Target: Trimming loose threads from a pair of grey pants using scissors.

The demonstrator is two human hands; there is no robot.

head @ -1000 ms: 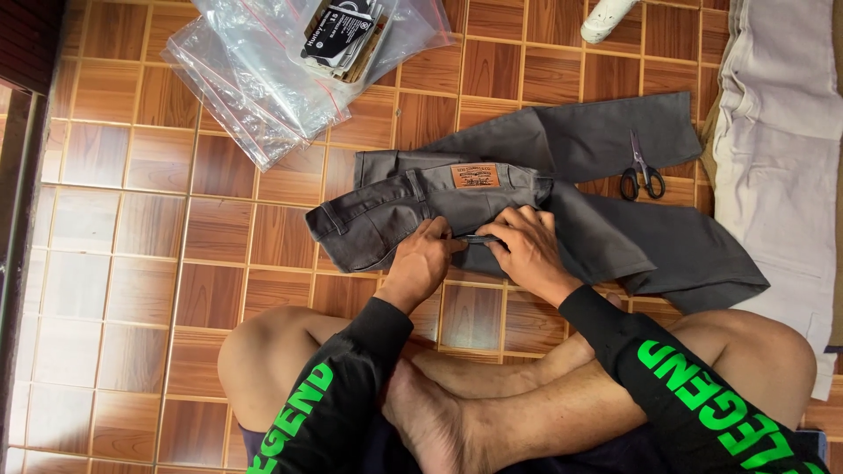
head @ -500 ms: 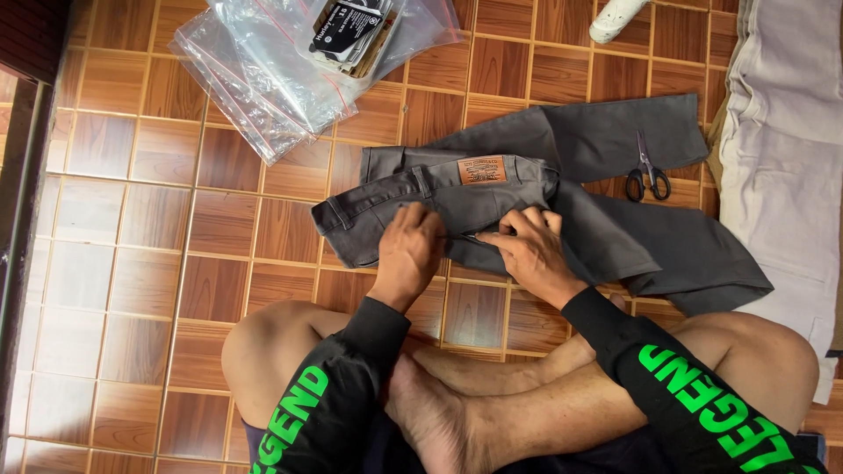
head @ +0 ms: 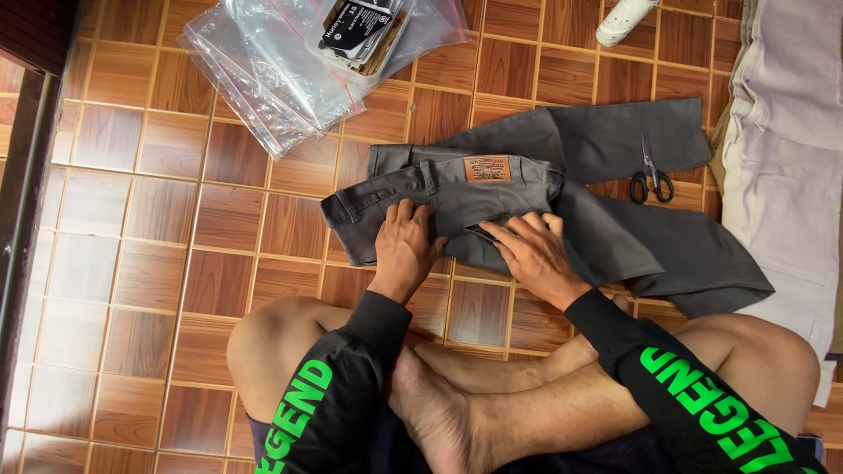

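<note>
A pair of dark grey trousers [head: 615, 237] lies on the brown tiled floor in front of my crossed legs, waistband to the left, with a tan leather patch [head: 487, 168] on it. My left hand [head: 402, 247] rests flat on the waist part, fingers spread. My right hand [head: 533, 253] presses on the fabric just to the right, fingers pointing left toward a dark seam or zip between the hands. Neither hand lifts anything.
Black-handled scissors [head: 650, 175] lie on the far trouser leg. Clear zip bags [head: 281, 79] with dark card tags [head: 356, 31] lie at the top. Pale folded garments [head: 781, 167] are stacked on the right. A white object [head: 622, 19] sits at the top edge.
My left hand has moved from pinching near the middle seam to lying flat on the waist part. My right hand has flattened its fingers on the fabric. The view shifted slightly.
</note>
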